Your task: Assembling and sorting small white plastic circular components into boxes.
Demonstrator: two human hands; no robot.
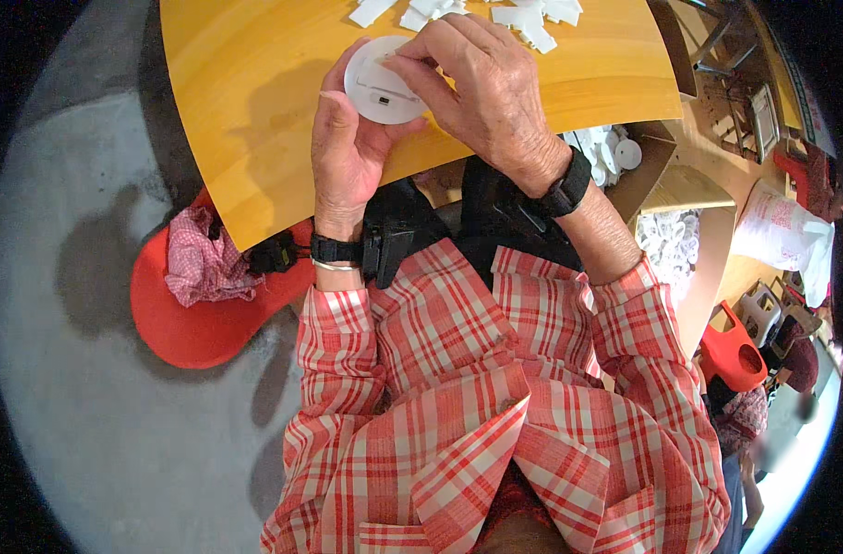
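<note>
A round white plastic disc [371, 108] with a small dark slot and a raised edge across it is held above the near edge of the yellow table. My left hand [348, 148] grips it from the left and below, thumb at its near left rim. From the right, my right hand [486, 88] reaches over, its thumb and index finger pinched together on the disc's upper face. Whether a small part sits between those fingertips cannot be made out. Several flat white plastic pieces [523, 17] lie at the table's far side, beyond my hands.
At the right, a cardboard box [650, 162] contains white round parts, and another box [717, 245] holds clear-looking pieces. A red stool [191, 332] with a pink checked cloth [209, 263] stands left. The yellow table [246, 120] is ahead. Other people are at far right.
</note>
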